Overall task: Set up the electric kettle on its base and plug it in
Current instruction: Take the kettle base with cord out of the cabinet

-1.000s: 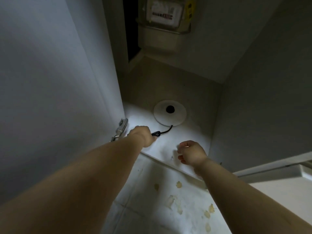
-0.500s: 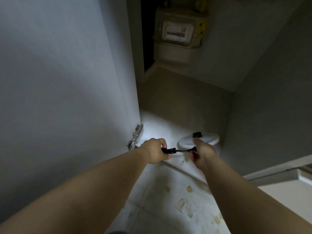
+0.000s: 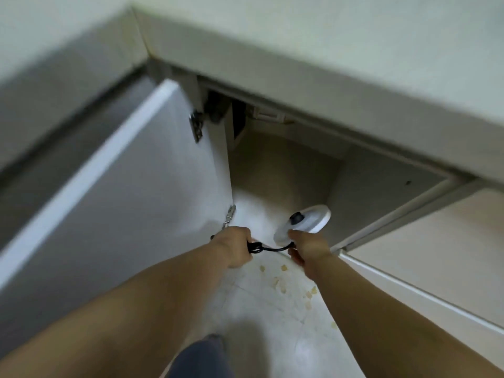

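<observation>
Kettle base [image 3: 305, 222] is lifted at the mouth of the open cabinet [image 3: 286, 165], tilted. Right hand [image 3: 309, 251] fingers clamped on its near rim; left hand [image 3: 236, 245] fisted around the bundled black cord [image 3: 270, 248]. Keep the cord slack, clear the door hinge [image 3: 229, 215], carry base level to the desk. Kettle not in view. No readable labels; frame is blurred.

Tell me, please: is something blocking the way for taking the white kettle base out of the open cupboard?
Nothing visible does. The right hand holds the kettle base at the cupboard's front edge; the cupboard door stands open to the left.
</observation>
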### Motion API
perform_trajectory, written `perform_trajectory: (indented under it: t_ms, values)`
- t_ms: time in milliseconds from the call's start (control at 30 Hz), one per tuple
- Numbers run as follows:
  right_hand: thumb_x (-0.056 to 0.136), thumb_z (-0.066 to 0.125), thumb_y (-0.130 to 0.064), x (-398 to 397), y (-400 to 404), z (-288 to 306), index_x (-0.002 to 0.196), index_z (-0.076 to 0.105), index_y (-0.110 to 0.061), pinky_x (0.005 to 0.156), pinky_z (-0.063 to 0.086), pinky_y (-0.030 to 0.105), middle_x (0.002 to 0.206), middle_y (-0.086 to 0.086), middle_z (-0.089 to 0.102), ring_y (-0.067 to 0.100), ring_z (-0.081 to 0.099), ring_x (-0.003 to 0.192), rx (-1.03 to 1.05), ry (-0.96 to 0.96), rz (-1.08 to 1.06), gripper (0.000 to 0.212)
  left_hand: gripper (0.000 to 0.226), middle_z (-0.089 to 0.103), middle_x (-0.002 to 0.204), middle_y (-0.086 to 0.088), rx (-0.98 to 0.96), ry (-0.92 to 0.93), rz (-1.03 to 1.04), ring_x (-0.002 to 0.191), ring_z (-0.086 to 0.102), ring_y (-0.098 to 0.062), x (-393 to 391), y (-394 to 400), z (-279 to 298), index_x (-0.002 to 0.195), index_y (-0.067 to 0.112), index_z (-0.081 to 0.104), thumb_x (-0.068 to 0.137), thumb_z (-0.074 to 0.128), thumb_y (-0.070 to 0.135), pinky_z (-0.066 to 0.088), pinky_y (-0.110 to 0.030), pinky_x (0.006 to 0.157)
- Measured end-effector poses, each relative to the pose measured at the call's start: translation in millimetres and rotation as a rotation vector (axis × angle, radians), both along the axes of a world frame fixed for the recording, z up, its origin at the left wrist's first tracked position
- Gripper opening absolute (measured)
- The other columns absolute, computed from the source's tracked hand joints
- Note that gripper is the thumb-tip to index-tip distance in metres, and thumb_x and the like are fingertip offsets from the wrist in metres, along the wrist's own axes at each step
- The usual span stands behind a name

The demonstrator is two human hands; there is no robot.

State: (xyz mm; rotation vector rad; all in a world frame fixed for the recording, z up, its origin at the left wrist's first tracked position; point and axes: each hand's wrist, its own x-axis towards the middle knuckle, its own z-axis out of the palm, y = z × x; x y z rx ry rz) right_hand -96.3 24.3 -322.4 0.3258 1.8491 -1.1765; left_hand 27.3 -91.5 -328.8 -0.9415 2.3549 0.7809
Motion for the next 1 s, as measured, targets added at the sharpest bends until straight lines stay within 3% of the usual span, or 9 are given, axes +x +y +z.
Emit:
perform_trajectory:
  t_ms: [100,200,367,467,600,667,833,1000]
  values:
    - [0.087,0.059,-0.013,20,17,88,0.076,0.048,-0.006,0.053,0.044,0.027,0.065,0.009,0.053,0.017,0.05,0.052,0.062,0.024,0.109,0.017,0.028,0.065,0.113,-0.012,-0.009,-0.044,-0.033,0.096,0.06,-0.024,15,12,95,0.11,0.008,0.059,0.084,0.056,0.014,0.05,-0.032,0.082]
    - [0.086,0.057,-0.012,36,35,188,0.075,0.048,-0.007,0.047,0.042,0.027,0.061,0.011,0.053,0.019,0.049,0.049,0.068,0.038,0.202,0.015,0.029,0.065,0.106,-0.013,0.0,-0.113,-0.114,0.084,0.053,-0.022,30,27,205,0.11,0.007,0.064,0.081,0.058,0.012,0.046,-0.029,0.073]
    - [0.088,0.052,-0.016,53,56,298,0.079,0.049,-0.005,0.041,0.04,0.017,0.051,0.013,0.063,0.016,0.049,0.039,0.064,-0.034,0.453,0.014,0.026,0.059,0.067,0.0,0.004,-0.177,-0.181,0.065,0.055,-0.016,49,40,336,0.105,0.011,0.067,0.079,0.067,0.015,0.04,-0.019,0.05]
    - [0.089,0.051,-0.023,60,61,358,0.076,0.052,-0.009,0.041,0.042,0.014,0.043,0.005,0.065,0.01,0.05,0.032,0.018,-0.039,0.63,0.019,0.016,0.055,0.059,0.007,-0.017,-0.141,-0.139,0.05,0.051,-0.006,62,43,404,0.091,0.019,0.065,0.077,0.07,0.013,0.038,-0.01,0.036]
    - [0.09,0.054,-0.025,67,52,410,0.092,0.059,-0.013,0.041,0.046,0.014,0.046,0.004,0.066,0.008,0.055,0.04,-0.119,-0.026,0.693,0.013,0.021,0.058,0.065,0.008,-0.079,-0.062,-0.08,0.051,0.054,-0.005,82,38,459,0.071,0.025,0.056,0.074,0.073,0.013,0.042,-0.015,0.046]
    - [0.091,0.053,-0.025,69,45,432,0.089,0.058,-0.013,0.041,0.046,0.015,0.054,0.005,0.065,0.008,0.054,0.044,-0.201,-0.005,0.677,0.013,0.023,0.058,0.066,0.008,-0.163,0.018,-0.039,0.055,0.054,-0.008,90,34,480,0.067,0.025,0.054,0.072,0.073,0.013,0.039,-0.017,0.048]
    - [0.088,0.061,-0.022,57,34,459,0.084,0.06,-0.009,0.051,0.047,0.018,0.073,0.008,0.066,0.011,0.054,0.053,-0.391,0.018,0.468,0.014,0.017,0.059,0.09,0.002,-0.402,0.239,0.044,0.083,0.053,-0.02,85,24,499,0.089,0.023,0.06,0.075,0.065,0.015,0.042,-0.026,0.069]
    - [0.087,0.064,-0.023,24,31,454,0.081,0.058,-0.01,0.048,0.05,0.018,0.073,0.01,0.068,0.012,0.055,0.055,-0.372,0.02,0.36,0.015,0.024,0.064,0.108,-0.003,-0.355,0.324,0.102,0.093,0.054,-0.021,50,15,488,0.101,0.021,0.06,0.078,0.059,0.011,0.048,-0.03,0.08]
